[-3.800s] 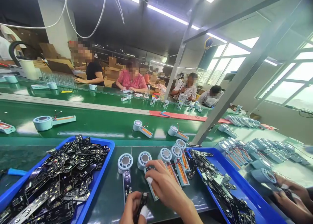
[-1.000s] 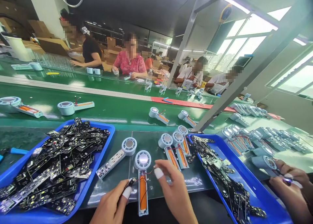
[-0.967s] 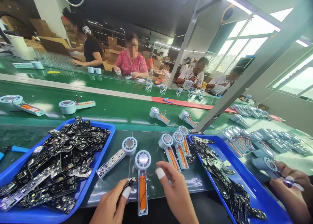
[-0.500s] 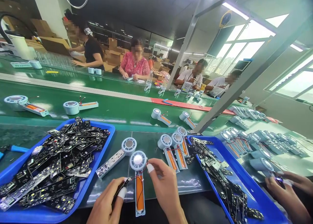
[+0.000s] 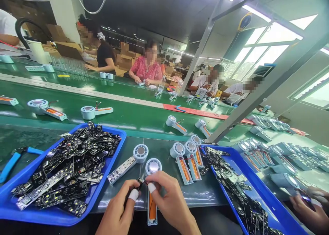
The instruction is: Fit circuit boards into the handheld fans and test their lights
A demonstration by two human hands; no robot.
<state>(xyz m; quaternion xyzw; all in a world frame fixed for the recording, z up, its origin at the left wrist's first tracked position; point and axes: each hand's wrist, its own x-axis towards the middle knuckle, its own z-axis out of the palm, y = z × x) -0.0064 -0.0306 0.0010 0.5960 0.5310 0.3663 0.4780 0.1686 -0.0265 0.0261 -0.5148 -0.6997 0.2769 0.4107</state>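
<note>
Compared with 0.5 s ago, the gap between the left grip (image 5: 118, 207) and the right grip (image 5: 171, 199) is narrowed at lower centre of the frame; circuit board (image 5: 140, 181) and red wire (image 5: 146, 183) are judged to be at a joining stage. The board is pinched by the left grip; the wire, just beside it, appears pinched by the right. The light-blue unit (image 5: 153, 165) is partly covered by the right grip.

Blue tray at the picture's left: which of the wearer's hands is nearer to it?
Left. The left hand, holding a black board, is just right of the blue tray; the right hand is farther right, over a light-blue unit.
</note>
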